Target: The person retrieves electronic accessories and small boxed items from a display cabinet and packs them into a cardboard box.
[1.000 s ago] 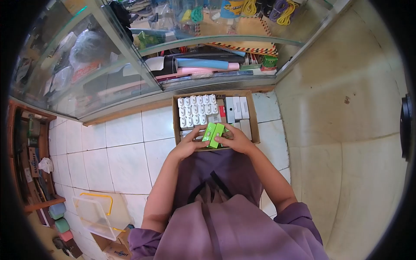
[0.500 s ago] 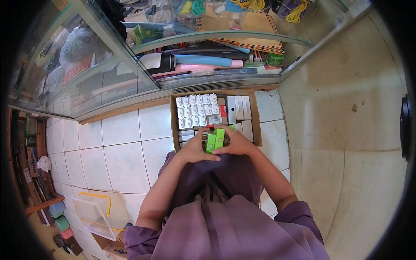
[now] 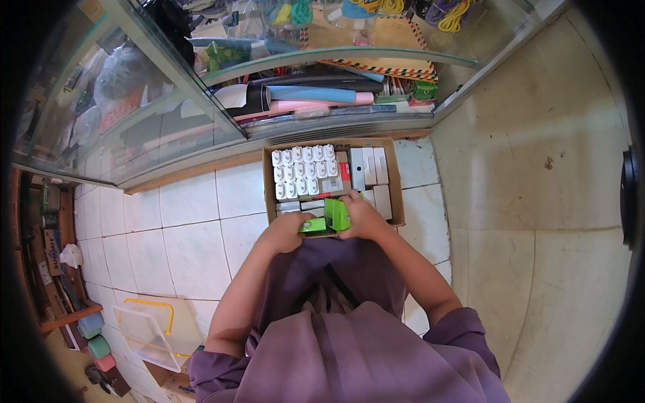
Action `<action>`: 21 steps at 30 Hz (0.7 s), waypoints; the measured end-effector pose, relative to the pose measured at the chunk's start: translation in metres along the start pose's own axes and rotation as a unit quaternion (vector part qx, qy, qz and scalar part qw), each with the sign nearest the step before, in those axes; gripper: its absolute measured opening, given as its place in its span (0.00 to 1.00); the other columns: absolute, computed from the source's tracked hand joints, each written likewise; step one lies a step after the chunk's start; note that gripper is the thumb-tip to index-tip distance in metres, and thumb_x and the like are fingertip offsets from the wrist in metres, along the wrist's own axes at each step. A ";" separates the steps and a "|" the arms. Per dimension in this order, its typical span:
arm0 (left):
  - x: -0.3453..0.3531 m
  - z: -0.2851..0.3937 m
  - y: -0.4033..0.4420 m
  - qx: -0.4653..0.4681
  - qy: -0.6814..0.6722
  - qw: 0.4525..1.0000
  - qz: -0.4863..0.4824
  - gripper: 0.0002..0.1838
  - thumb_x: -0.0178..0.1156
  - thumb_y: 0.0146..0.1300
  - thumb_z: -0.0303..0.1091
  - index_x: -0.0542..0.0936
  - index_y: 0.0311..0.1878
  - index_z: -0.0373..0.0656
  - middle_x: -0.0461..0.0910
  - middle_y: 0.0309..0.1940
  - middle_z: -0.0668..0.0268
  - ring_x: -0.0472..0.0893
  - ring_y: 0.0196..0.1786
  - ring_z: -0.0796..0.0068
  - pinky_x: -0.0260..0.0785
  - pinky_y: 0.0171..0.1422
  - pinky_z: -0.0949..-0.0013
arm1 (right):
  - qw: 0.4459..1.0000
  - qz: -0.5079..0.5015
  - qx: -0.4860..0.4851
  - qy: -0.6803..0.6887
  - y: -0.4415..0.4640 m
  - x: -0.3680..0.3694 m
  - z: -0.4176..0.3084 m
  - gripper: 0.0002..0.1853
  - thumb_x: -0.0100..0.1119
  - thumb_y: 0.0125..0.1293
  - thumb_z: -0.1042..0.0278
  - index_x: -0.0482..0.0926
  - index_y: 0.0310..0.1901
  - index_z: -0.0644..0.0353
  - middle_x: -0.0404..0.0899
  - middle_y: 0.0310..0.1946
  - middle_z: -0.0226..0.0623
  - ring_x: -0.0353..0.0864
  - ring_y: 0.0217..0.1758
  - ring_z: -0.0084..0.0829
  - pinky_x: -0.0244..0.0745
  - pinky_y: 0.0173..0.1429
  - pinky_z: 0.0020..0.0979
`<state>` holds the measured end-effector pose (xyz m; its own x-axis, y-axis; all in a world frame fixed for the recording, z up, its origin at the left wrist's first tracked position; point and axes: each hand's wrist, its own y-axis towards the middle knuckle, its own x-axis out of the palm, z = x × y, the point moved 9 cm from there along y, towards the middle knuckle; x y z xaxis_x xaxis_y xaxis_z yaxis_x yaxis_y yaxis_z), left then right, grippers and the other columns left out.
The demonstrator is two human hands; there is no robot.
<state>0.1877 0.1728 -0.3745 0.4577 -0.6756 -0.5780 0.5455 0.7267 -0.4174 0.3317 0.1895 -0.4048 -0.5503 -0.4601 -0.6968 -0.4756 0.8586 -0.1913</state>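
In front of my lap, my left hand (image 3: 287, 232) is closed on a small bright green box (image 3: 313, 225). A second green box (image 3: 338, 213) is gripped by my right hand (image 3: 365, 218), tilted so that a broad side shows. The two are a little apart. Both hands are over the near side of an open cardboard box (image 3: 401, 181) on the floor. Inside it stand rows of small white plastic units (image 3: 299, 171) and, on its right, upright white cartons (image 3: 381, 166). My hands cover part of the box's near contents.
Beyond the box stands a glass display case (image 3: 322, 124) with rolls of blue and pink material (image 3: 316, 94). A clear plastic bin with a yellow handle (image 3: 151, 329) is on the tiled floor at lower left. A beige wall (image 3: 517, 201) rises on the right.
The two green boxes were side by side between my hands. They are now apart, the left one lower and further left, the right one turned to show a broad side.
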 end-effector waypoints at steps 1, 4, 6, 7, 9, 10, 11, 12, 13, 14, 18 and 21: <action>0.006 -0.001 0.000 0.000 0.002 1.000 0.000 0.26 0.54 0.45 0.19 0.76 0.53 0.37 0.79 0.46 0.46 0.76 0.52 0.48 0.68 0.58 0.58 | 1.000 0.007 0.013 -0.022 0.002 0.000 -0.001 0.39 0.74 0.31 0.63 0.71 0.49 0.69 0.68 0.51 0.55 0.74 0.49 0.51 0.73 0.56 0.41; 0.024 -0.008 0.004 0.008 0.004 1.000 0.017 0.26 0.56 0.46 0.20 0.76 0.54 0.39 0.79 0.46 0.48 0.76 0.52 0.49 0.68 0.58 0.59 | 0.995 -0.033 0.060 -0.068 0.007 0.000 -0.009 0.38 0.76 0.29 0.64 0.71 0.46 0.72 0.67 0.50 0.58 0.76 0.47 0.52 0.76 0.53 0.41; 0.031 -0.008 0.006 0.031 0.002 0.999 0.024 0.27 0.54 0.46 0.21 0.75 0.55 0.40 0.78 0.48 0.47 0.76 0.53 0.48 0.67 0.60 0.58 | 0.991 -0.060 0.057 -0.103 0.011 -0.003 -0.025 0.39 0.77 0.28 0.65 0.71 0.46 0.73 0.67 0.49 0.58 0.77 0.46 0.52 0.77 0.52 0.41; 0.034 -0.008 0.007 0.031 0.001 0.999 0.023 0.27 0.54 0.46 0.21 0.75 0.55 0.40 0.78 0.48 0.47 0.76 0.53 0.48 0.67 0.60 0.58 | 0.985 -0.089 0.054 -0.138 0.014 0.000 -0.030 0.39 0.79 0.28 0.66 0.71 0.45 0.75 0.68 0.48 0.58 0.78 0.45 0.52 0.78 0.52 0.40; 0.038 -0.013 0.010 0.019 -0.008 0.999 0.024 0.28 0.53 0.44 0.22 0.75 0.55 0.39 0.76 0.50 0.46 0.75 0.54 0.47 0.66 0.61 0.58 | 0.978 -0.111 0.066 -0.161 0.022 0.010 -0.030 0.38 0.80 0.26 0.66 0.73 0.43 0.76 0.69 0.49 0.59 0.79 0.46 0.52 0.78 0.52 0.38; 0.040 -0.016 0.012 0.019 -0.008 0.999 0.024 0.28 0.53 0.44 0.22 0.75 0.55 0.39 0.76 0.50 0.46 0.75 0.54 0.47 0.66 0.61 0.58 | 0.971 -0.133 0.077 -0.185 0.024 0.015 -0.026 0.38 0.82 0.25 0.66 0.76 0.41 0.77 0.70 0.49 0.60 0.80 0.46 0.51 0.78 0.53 0.36; 0.043 -0.019 0.013 0.017 -0.007 1.000 0.011 0.28 0.54 0.46 0.23 0.74 0.56 0.38 0.76 0.51 0.45 0.74 0.55 0.47 0.66 0.62 0.57 | 0.971 -0.133 0.077 -0.186 0.027 0.018 -0.021 0.38 0.82 0.25 0.66 0.76 0.41 0.77 0.70 0.49 0.60 0.80 0.46 0.51 0.78 0.53 0.36; 0.045 -0.022 0.015 0.016 -0.007 1.000 -0.003 0.28 0.54 0.48 0.25 0.72 0.58 0.37 0.75 0.52 0.44 0.74 0.55 0.47 0.65 0.62 0.57 | 0.971 -0.138 0.068 -0.185 0.030 0.025 -0.015 0.39 0.82 0.24 0.66 0.75 0.43 0.76 0.69 0.49 0.61 0.80 0.47 0.50 0.78 0.53 0.35; 0.045 -0.021 0.015 0.016 -0.006 1.000 -0.002 0.28 0.54 0.48 0.25 0.72 0.58 0.37 0.75 0.52 0.44 0.74 0.55 0.47 0.65 0.62 0.57 | 0.971 -0.143 0.058 -0.185 0.034 0.029 -0.011 0.40 0.82 0.24 0.67 0.74 0.44 0.76 0.68 0.50 0.61 0.80 0.47 0.50 0.78 0.53 0.35; 0.049 -0.024 0.016 -0.010 -0.013 1.000 -0.008 0.26 0.53 0.51 0.28 0.71 0.56 0.35 0.74 0.52 0.44 0.74 0.55 0.47 0.65 0.62 0.57 | 0.971 -0.143 0.057 -0.186 0.034 0.032 -0.006 0.40 0.82 0.24 0.67 0.74 0.44 0.76 0.68 0.50 0.61 0.80 0.47 0.50 0.78 0.53 0.35; 0.054 -0.030 0.020 -0.075 -0.058 0.994 -0.052 0.22 0.53 0.60 0.38 0.69 0.53 0.31 0.74 0.52 0.42 0.74 0.56 0.47 0.65 0.61 0.57 | 0.983 -0.114 0.063 -0.132 0.029 0.036 0.014 0.43 0.81 0.27 0.67 0.71 0.50 0.73 0.65 0.52 0.60 0.76 0.51 0.53 0.74 0.58 0.38; 0.063 -0.042 0.026 -0.064 -0.086 0.992 -0.063 0.22 0.55 0.61 0.41 0.69 0.53 0.35 0.74 0.52 0.43 0.73 0.57 0.47 0.64 0.61 0.54 | 0.989 -0.103 0.044 -0.095 0.025 0.039 0.027 0.44 0.80 0.31 0.67 0.69 0.54 0.68 0.64 0.53 0.55 0.72 0.55 0.53 0.70 0.61 0.39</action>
<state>0.2012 0.1542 -0.4514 0.5109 -0.7648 -0.3926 0.5171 0.6382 -0.5704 0.3170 0.1988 -0.4552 -0.3056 -0.5839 -0.7521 -0.4988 0.7710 -0.3959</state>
